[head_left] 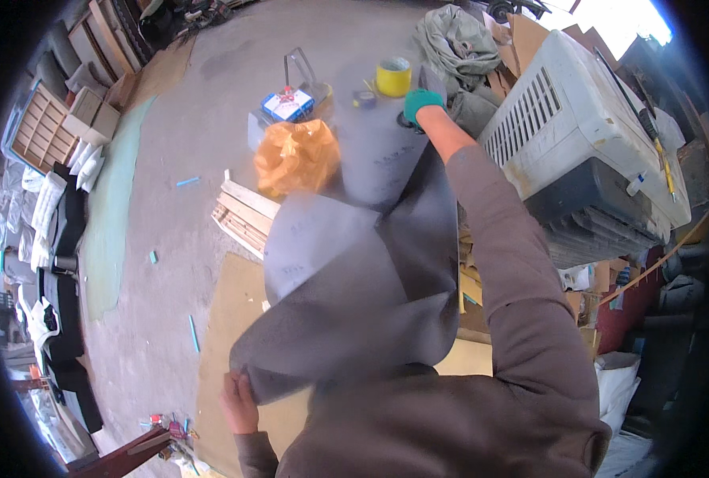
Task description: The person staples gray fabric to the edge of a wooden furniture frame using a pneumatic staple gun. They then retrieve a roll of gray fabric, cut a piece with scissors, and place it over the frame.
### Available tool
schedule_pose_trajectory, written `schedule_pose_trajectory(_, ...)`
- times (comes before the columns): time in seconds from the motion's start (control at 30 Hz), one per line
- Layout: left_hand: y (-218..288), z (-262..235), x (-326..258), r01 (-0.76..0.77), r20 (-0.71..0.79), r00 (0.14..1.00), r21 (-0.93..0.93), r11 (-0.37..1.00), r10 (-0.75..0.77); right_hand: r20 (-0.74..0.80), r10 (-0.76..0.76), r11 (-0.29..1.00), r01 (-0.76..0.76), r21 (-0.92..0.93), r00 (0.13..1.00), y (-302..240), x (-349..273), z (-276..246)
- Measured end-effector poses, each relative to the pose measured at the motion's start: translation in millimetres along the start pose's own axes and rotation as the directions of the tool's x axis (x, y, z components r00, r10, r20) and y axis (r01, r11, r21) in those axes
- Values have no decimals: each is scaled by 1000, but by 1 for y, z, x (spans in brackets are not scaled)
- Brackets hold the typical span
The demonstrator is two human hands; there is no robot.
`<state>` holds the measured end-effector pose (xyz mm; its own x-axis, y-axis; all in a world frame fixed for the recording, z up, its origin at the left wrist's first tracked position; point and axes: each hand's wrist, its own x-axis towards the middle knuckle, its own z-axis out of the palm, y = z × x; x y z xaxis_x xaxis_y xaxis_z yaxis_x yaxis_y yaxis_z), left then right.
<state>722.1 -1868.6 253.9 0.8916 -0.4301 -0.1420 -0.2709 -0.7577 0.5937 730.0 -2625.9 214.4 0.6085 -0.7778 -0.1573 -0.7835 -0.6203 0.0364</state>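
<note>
I see my right hand [420, 102] stretched out at twelve o'clock, hemmed in: the big white slatted casing [577, 127] crowds it at two o'clock, the yellow tape roll [393, 77] sits just at eleven, and crumpled grey-green cloth [458, 44] lies beyond. The grey sheet [354, 287] billows across the middle and blocks any straight path between my hands. My left hand [239, 402] at seven o'clock has open concrete floor [179, 239] to nine. The orange bag [294, 155] and wooden slats [243, 215] bar the way at eleven.
</note>
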Motion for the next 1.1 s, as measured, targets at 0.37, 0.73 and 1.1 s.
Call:
schedule_pose_trajectory(0.37, 74, 31, 37, -196, -252, 947, 28, 980, 197, -235, 29, 608, 169, 775, 972, 72, -246, 74)
schedule_pose_trajectory(0.73, 200, 76, 62, -365, -178, 924, -152, 919, 338, 1, -505, 632, 369, 681, 863, -44, -427, 195)
schedule_pose_trajectory(1.1, 73, 20, 81, -87, -325, 941, 25, 996, 91, 545, -227, 952, 68, 297, 807, 52, -274, 257)
